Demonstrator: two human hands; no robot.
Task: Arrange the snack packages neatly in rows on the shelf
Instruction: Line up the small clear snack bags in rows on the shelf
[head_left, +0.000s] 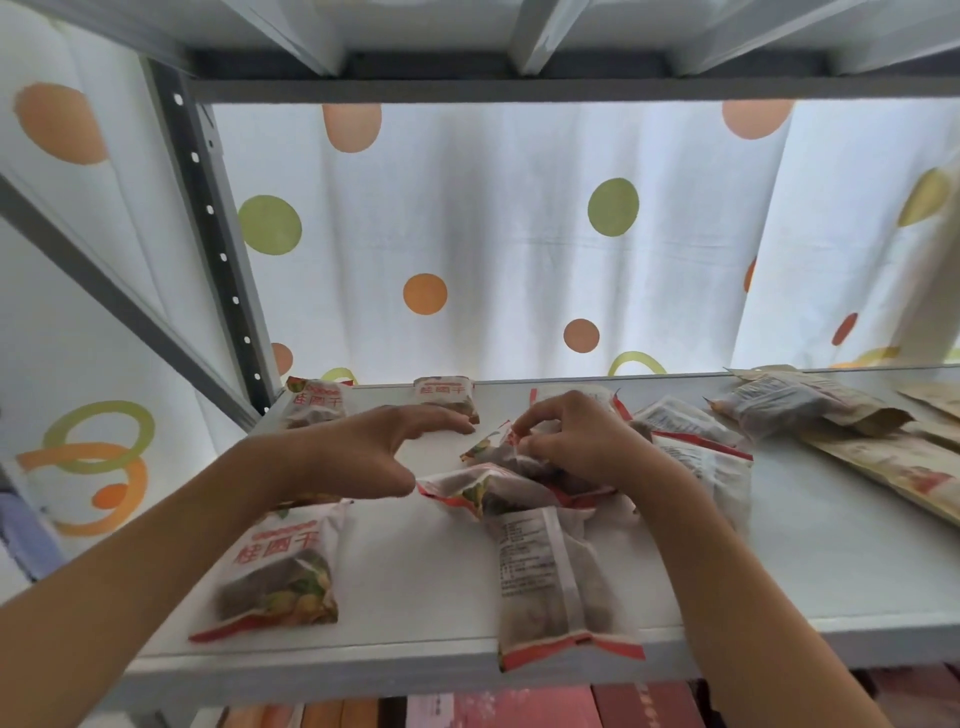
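Note:
Several white-and-red snack packages lie on the white shelf (779, 571). My right hand (576, 441) grips a crumpled package (498, 486) in the loose pile at the middle. My left hand (384, 447) hovers just left of it with fingers spread and holds nothing. One package (283, 566) lies flat at the front left under my left forearm. Another package (545, 582) lies face down with its end over the front edge. Two packages (316, 401) (445, 396) stand apart along the back edge. More packages (691, 436) lie heaped behind my right hand.
Brown paper pouches (831, 415) are strewn at the right end of the shelf. A grey perforated upright (218, 254) stands at the back left. A dotted white curtain (519, 234) hangs behind. Pink boxes (519, 709) fill the shelf below.

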